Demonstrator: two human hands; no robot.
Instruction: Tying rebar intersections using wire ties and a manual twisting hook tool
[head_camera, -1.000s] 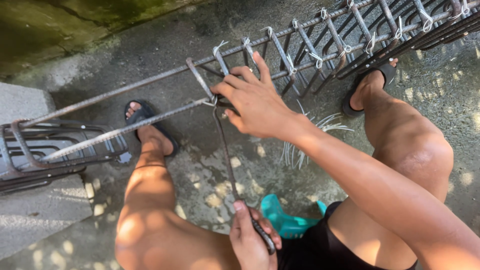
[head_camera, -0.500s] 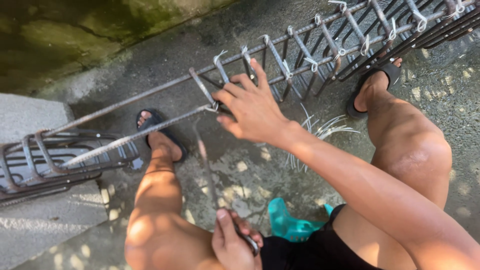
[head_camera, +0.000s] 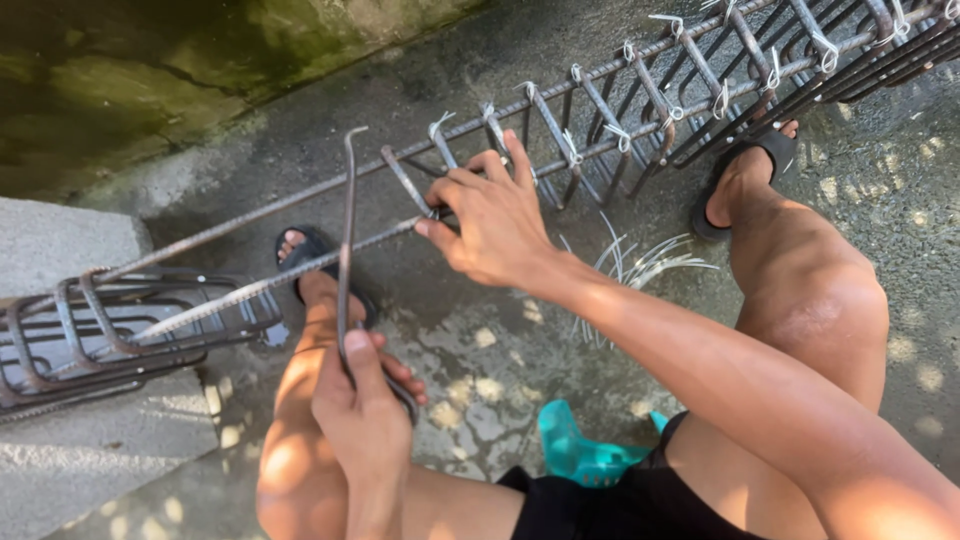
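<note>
Fingers of my right hand (head_camera: 495, 225) pinch together on the stirrup (head_camera: 410, 183) where it meets the lower bar (head_camera: 250, 288) of the cage (head_camera: 640, 110); thumb and forefinger close right at that crossing, and I cannot tell whether a wire sits under them. My left hand (head_camera: 365, 400) is fisted around the handle of the hook (head_camera: 346, 230), low over my left knee. Its thin shaft rises nearly upright from the fist, crosses in front of the lower bar and ends in a small bend above the upper bar (head_camera: 300, 198), a little to the left of my right hand and not touching it.

The cage runs from lower left to upper right across the concrete floor (head_camera: 880, 190). To the right of my grip the stirrups are set close together, each with a pale wire tie (head_camera: 572, 152) at the bar. To the left the two bars run bare down to a bunch of loose stirrups (head_camera: 110, 330) resting on a concrete block (head_camera: 60, 250).

Cut wires (head_camera: 640, 265) lie fanned on the floor below my right wrist. I sit on a teal stool (head_camera: 575, 450), with a sandalled foot on each side of the cage.
</note>
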